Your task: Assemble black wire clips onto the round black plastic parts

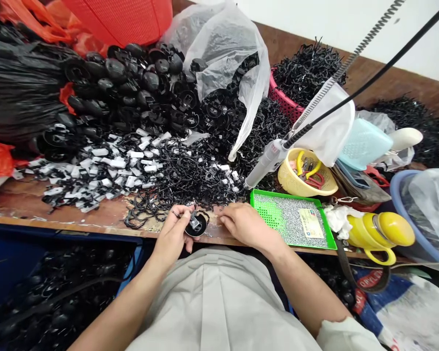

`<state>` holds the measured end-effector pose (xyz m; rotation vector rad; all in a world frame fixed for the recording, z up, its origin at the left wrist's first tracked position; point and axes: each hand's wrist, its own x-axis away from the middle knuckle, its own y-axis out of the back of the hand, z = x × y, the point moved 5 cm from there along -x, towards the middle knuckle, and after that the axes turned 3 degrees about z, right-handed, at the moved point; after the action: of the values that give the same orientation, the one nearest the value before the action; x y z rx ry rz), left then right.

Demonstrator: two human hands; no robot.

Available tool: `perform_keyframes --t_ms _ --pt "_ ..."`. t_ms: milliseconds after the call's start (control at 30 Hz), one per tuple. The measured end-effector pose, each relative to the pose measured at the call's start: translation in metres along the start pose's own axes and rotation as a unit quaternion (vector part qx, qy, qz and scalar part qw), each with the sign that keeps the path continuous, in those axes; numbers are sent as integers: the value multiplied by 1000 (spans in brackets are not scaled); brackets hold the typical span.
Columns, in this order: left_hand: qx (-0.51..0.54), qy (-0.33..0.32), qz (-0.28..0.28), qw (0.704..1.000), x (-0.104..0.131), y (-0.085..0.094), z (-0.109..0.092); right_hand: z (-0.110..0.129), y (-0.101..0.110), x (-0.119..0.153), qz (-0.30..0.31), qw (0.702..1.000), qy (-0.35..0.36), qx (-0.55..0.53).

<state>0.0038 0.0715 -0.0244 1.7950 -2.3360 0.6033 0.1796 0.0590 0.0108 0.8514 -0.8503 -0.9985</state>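
My left hand grips a round black plastic cup-shaped part at the bench's front edge. A greyish piece and a thin dark strip show at the cup's open side. Just to the right, my right hand rests low over the bench with its fingers curled together; what they hold, if anything, is hidden. Beside that hand lies a green tray full of tiny metal pieces that look like screws, with a card on them. An electric screwdriver hangs tilted above, on a spring and black cable.
Loose white-and-black parts and black strips are heaped behind my hands. Black cups pile up farther back. A cream basket holds yellow-handled pliers. A yellow bottle lies at the right, near a blue tub.
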Motion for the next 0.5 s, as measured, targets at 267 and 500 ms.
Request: perform_keyframes --t_ms 267,500 --pt "-19 18 40 999 -2 -2 8 9 -34 1 -8 1000 -2 -8" --pt "-18 -47 20 999 -7 -10 12 19 -65 4 -98 995 -8 -4"
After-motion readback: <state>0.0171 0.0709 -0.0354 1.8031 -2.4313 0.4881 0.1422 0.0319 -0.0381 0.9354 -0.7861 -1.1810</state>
